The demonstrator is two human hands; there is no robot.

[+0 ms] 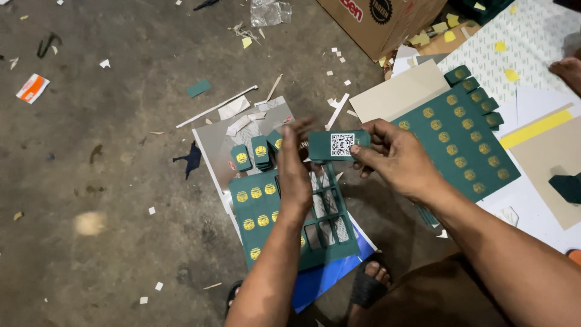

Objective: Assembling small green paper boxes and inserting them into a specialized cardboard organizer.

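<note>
Your sandal (367, 284) sits under the punched sheet (290, 221). Both hands hold one green card (338, 145) above that sheet: left hand (295, 169) closed on its left end, right hand (396, 157) pinching the right. Keep your pinch at the edges so it stays flat.

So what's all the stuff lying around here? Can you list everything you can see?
small card: one, dark green with a square code patch, held between both hands
punched sheet: one, green with gold emblems and empty windows, on the floor under the hands
card stacks: a few, green and gold, just above the punched sheet
full sheet: one, green with rows of gold emblems, right of the hands
blue sheet: one, under the punched sheet
cardboard box: one, brown, top edge
paper scraps: many, white and yellow, scattered on the grey floor
sandal: one, black, bottom
left hand: one, centre
right hand: one, centre right
</note>
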